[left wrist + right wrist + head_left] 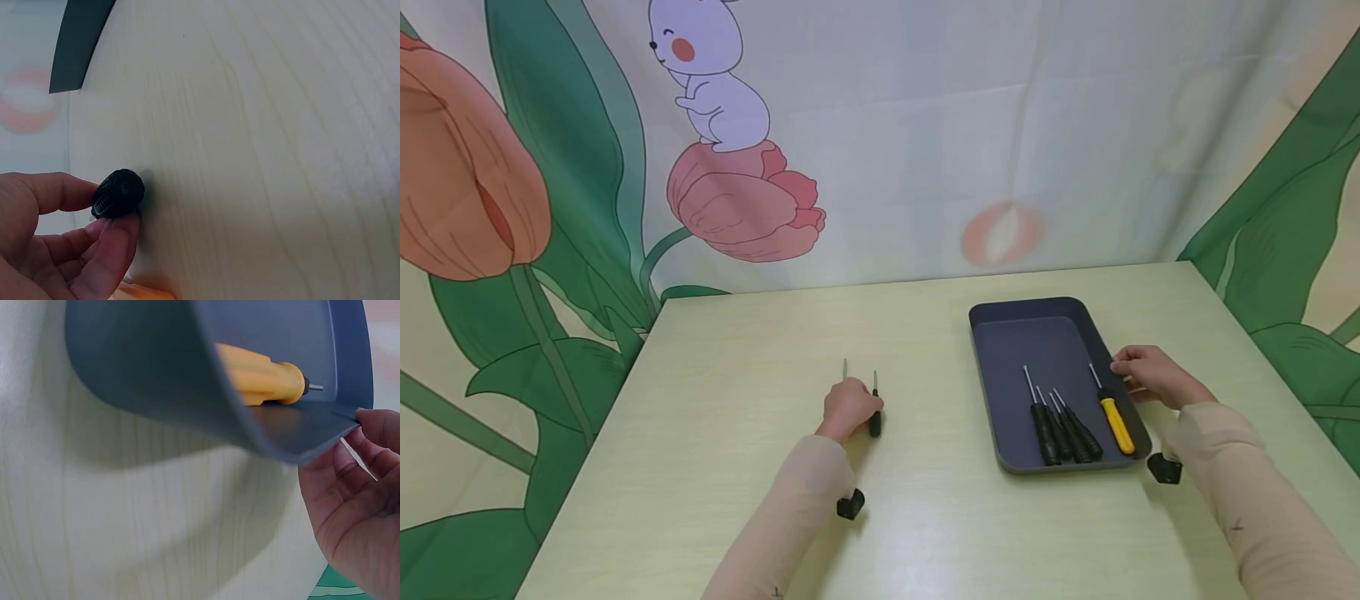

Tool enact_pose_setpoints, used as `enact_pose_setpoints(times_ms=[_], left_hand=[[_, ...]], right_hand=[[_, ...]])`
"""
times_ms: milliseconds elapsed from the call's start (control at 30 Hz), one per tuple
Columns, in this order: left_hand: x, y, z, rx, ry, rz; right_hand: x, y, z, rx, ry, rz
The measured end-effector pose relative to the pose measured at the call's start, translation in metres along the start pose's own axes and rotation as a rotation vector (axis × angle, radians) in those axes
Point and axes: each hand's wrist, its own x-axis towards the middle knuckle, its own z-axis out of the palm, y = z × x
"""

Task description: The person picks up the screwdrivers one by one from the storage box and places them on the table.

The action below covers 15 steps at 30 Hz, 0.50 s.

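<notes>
Near the middle of the table, my left hand [850, 407] pinches a black-handled screwdriver [875, 423] between thumb and fingers. Its ridged handle [120, 194] shows end-on in the left wrist view. A second thin shaft [845, 368] pokes out beyond the hand, which covers the rest of it. An orange thing [145, 292] peeks from below the fingers in the left wrist view. My right hand [1159, 375] grips the right rim of a dark tray [1018, 329], thumb on the edge [357, 419] and fingers beneath it.
Inside the tray lie several black-handled screwdrivers [1063, 433] side by side, and one yellow-handled screwdriver [1117, 425] along the right wall. A pale wood-grain table [730, 450] is under everything. Behind it hangs a printed curtain [887, 167].
</notes>
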Motion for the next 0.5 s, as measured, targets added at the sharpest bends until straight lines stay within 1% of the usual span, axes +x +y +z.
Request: enact_pose_setpoints(times_ms=[200,367,500], left_hand=[[-0.0015,0.0010,-0.0009,0.067,0.019,0.020],[0.0001,0.0004,-0.0009,0.081,0.008,0.005],[0.0005,0.0001,-0.0001,0.093,0.013,0.005]], right_hand=[[-0.0003,-0.0006,-0.0003,-0.004,-0.002,0.005],[0.0000,-0.0006,-0.0004,-0.005,-0.001,0.008],[-0.0005,-0.0008,-0.0005,-0.005,-0.001,0.003]])
